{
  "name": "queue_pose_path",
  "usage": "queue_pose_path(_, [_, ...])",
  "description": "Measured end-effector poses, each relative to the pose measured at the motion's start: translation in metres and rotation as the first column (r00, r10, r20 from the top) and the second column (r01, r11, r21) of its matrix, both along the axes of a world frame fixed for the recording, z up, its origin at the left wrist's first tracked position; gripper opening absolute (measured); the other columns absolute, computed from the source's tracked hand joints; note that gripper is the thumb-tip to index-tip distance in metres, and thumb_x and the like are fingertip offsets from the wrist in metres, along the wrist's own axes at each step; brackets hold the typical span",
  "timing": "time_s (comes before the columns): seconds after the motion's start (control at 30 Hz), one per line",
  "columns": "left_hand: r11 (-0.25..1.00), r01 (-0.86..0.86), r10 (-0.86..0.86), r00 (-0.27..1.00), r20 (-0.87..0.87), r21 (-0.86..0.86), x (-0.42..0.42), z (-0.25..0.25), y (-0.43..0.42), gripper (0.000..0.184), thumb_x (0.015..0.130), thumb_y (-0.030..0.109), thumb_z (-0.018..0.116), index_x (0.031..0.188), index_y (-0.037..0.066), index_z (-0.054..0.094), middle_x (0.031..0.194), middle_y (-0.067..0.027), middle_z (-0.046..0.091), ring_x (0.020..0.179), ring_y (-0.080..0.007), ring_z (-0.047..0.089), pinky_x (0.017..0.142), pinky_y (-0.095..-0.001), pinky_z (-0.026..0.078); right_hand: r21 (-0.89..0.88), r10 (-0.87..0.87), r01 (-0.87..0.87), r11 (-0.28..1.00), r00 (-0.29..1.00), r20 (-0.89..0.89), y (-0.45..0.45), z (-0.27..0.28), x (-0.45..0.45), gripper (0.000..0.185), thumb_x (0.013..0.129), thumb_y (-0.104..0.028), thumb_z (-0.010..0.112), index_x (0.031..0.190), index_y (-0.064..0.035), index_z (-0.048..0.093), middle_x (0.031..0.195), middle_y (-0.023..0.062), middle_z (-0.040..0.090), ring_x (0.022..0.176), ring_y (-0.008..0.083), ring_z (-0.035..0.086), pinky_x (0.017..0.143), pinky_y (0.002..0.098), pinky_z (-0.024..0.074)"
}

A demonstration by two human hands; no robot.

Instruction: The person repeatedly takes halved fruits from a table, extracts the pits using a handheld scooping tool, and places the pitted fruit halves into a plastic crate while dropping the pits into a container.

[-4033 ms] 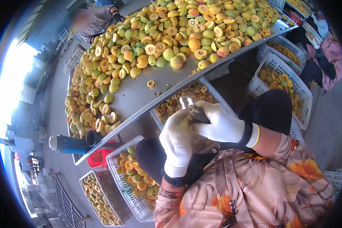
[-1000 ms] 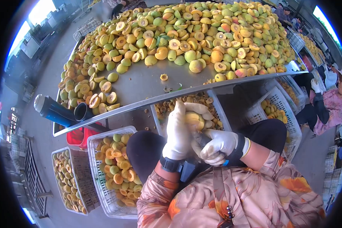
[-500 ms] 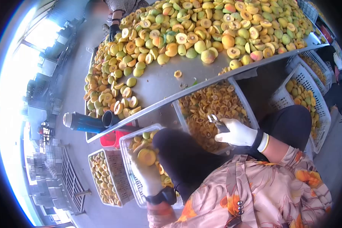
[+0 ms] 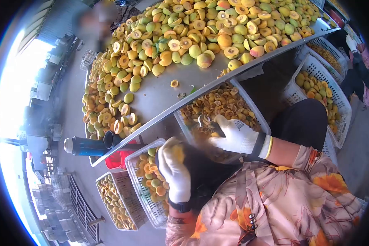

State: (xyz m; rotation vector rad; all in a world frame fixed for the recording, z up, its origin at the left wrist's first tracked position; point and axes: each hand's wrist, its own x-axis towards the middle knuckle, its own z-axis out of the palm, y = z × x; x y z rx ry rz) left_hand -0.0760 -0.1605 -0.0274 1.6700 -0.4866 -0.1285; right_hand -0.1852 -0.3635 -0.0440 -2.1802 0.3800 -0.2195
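The left hand (image 4: 174,166), fingers bent, is beside the left knee (image 4: 200,166); whether it pinches anything I cannot tell. The right hand (image 4: 240,137) has its grip wrapped around 1 metal-tipped tool (image 4: 216,128), above scraps (image 4: 219,102). Nearby, 1 white crate (image 4: 151,205) holds hollowed halves, seemingly finished. Beyond, a larger heap of fruit halves (image 4: 217,30), many brown-centred, lies on the worktop (image 4: 158,96), apparently left to do.
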Motion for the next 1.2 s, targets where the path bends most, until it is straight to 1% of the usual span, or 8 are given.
queue_pose_path(0.1, [0.948,-0.162,0.124,0.981,0.152,0.273,0.037,0.013,0.077,0.037,0.108,0.031,0.05,0.107,-0.002,0.069,0.098,-0.0079,0.068,0.089,-0.0166,0.064,0.078,-0.0314,0.051,-0.021,-0.001,-0.001,1.0,0.995,-0.103,-0.018,-0.01,-0.014,0.044,0.09,-0.034,0.071,0.108,0.0007,0.052,0.089,0.0263,0.069,0.088,0.0464,0.068,0.076,0.0523,0.0518])
queue_pose_path(0.27, [0.136,-0.392,-0.165,0.897,0.411,0.91,0.06,0.032,0.157,0.03,0.093,0.029,0.069,0.107,0.003,0.074,0.1,-0.0189,0.071,0.094,-0.0393,0.068,0.085,-0.0428,0.051,0.051,-0.067,0.077,0.996,0.984,-0.167,-0.037,-0.037,-0.025,0.035,0.09,-0.028,0.069,0.104,0.0013,0.055,0.088,0.027,0.069,0.088,0.0457,0.069,0.076,0.0516,0.052])
queue_pose_path(0.53, [0.744,-0.055,-0.331,0.836,0.438,0.666,0.168,0.022,-0.068,0.042,0.09,0.017,0.068,0.127,-0.002,0.064,0.121,-0.0195,0.065,0.099,-0.0289,0.065,0.087,-0.0397,0.053,0.083,0.021,-0.004,0.997,0.98,-0.2,-0.041,-0.031,-0.017,0.037,0.092,-0.034,0.065,0.109,-0.0014,0.057,0.087,0.0251,0.07,0.085,0.0444,0.07,0.076,0.0521,0.0543])
queue_pose_path(0.73, [0.427,0.009,-0.521,0.82,0.238,0.904,0.231,-0.053,-0.191,0.039,0.087,0.02,0.07,0.122,0.005,0.067,0.123,-0.0222,0.064,0.099,-0.0375,0.066,0.089,-0.0433,0.053,0.117,0.017,0.003,0.993,0.984,-0.177,-0.049,-0.032,-0.017,0.039,0.091,-0.034,0.065,0.112,-0.0018,0.056,0.086,0.0257,0.07,0.084,0.0452,0.069,0.075,0.052,0.0541])
queue_pose_path(0.87, [0.644,0.02,-0.456,0.812,0.364,0.764,0.224,-0.054,-0.188,0.028,0.085,0.017,0.065,0.108,0.002,0.073,0.103,-0.0221,0.07,0.094,-0.0389,0.068,0.086,-0.0434,0.054,0.164,0.001,0.019,0.986,0.993,-0.121,-0.054,-0.028,-0.018,0.04,0.09,-0.034,0.065,0.112,-0.0014,0.057,0.087,0.0258,0.069,0.085,0.0448,0.069,0.076,0.0517,0.054])
queue_pose_path(0.97, [0.748,0.23,-0.46,0.856,0.237,0.622,0.172,0.011,-0.175,0.029,0.084,0.011,0.07,0.11,-0.001,0.073,0.096,-0.0152,0.071,0.088,-0.0265,0.069,0.083,-0.0376,0.054,0.178,0.037,-0.015,0.984,0.992,-0.119,-0.057,-0.032,-0.018,0.038,0.09,-0.033,0.064,0.111,-0.0016,0.059,0.089,0.0256,0.07,0.088,0.044,0.069,0.077,0.0518,0.0536])
queue_pose_path(1.07, [0.429,0.62,-0.728,0.668,-0.154,0.657,0.145,0.053,-0.158,0.032,0.089,0.01,0.072,0.119,-0.001,0.071,0.1,-0.0108,0.072,0.088,-0.016,0.068,0.082,-0.0311,0.054,0.186,0.417,-0.374,0.909,0.836,-0.356,-0.066,-0.037,-0.024,0.036,0.09,-0.031,0.062,0.112,-0.0029,0.061,0.094,0.0247,0.071,0.091,0.0429,0.07,0.079,0.0524,0.0537])
queue_pose_path(1.2, [0.528,0.565,-0.689,0.722,-0.07,0.634,0.168,0.039,-0.169,0.035,0.091,0.012,0.072,0.123,-0.002,0.069,0.106,-0.0093,0.072,0.087,-0.0139,0.068,0.081,-0.0292,0.054,0.196,0.529,-0.492,0.848,0.767,-0.363,-0.057,-0.06,-0.034,0.031,0.087,-0.025,0.06,0.107,-0.0029,0.065,0.095,0.0229,0.071,0.091,0.0417,0.07,0.08,0.0512,0.0545])
